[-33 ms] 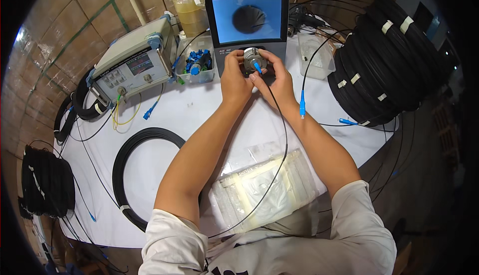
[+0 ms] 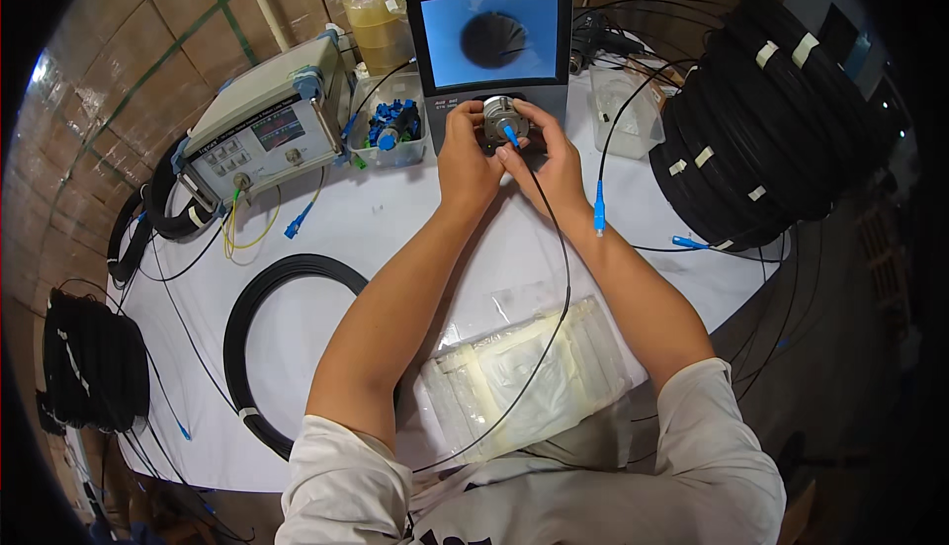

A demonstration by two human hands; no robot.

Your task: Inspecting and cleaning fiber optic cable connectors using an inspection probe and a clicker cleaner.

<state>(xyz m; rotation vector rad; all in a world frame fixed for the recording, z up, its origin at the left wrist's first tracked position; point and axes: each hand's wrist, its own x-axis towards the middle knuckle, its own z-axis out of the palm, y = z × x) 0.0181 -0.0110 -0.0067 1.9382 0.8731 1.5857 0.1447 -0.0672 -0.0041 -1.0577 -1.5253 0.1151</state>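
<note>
A grey inspection device [image 2: 491, 11] stands at the back of the white table [image 2: 376, 229]. Its screen shows a dark round shape on blue. Below the screen is a round metal port [image 2: 497, 115]. My left hand [image 2: 463, 158] grips the port's left side with its fingertips. My right hand [image 2: 550, 165] pinches a blue connector [image 2: 509, 135] that sits in the port. A thin black cable [image 2: 564, 278] runs from the connector down toward my lap. A second blue connector [image 2: 599, 211] hangs beside my right wrist.
A grey test instrument [image 2: 265, 135] sits at the left, with a clear box of blue connectors [image 2: 393, 130] next to it. A black cable coil [image 2: 259, 320] lies front left. Stacked black coils [image 2: 781, 120] fill the right. Clear plastic bags [image 2: 524, 377] lie between my forearms.
</note>
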